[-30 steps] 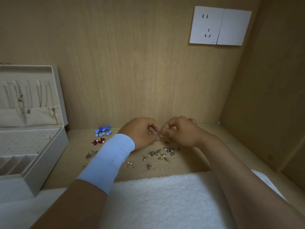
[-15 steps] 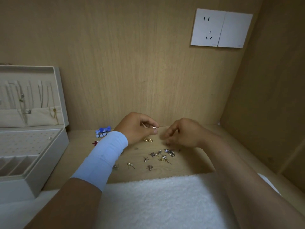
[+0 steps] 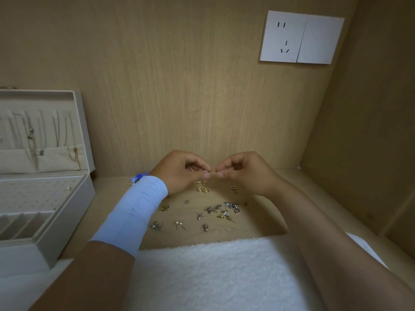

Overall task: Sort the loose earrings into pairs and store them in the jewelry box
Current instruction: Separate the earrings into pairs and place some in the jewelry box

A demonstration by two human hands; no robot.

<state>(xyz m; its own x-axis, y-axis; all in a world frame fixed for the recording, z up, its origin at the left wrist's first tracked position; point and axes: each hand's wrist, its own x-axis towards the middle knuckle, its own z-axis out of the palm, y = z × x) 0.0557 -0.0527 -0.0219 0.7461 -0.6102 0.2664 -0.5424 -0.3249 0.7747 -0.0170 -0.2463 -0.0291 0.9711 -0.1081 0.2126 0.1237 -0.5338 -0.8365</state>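
Centrally, left hand (image 3: 182, 171) and right hand (image 3: 244, 173) pinching one tiny earring (image 3: 205, 171) together, loose earrings (image 3: 215, 209) below, open jewelry box (image 3: 45, 198) left, no legible writing.

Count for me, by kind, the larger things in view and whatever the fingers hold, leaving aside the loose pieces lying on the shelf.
Hands: 2 (left hand, right hand)
Held earring, pinched by the left hand: 1
Jewelry box: 1
Wall plates: 2 (socket plate, blank plate)
White towel: 1
Blue sleeve: 1
Total: 8
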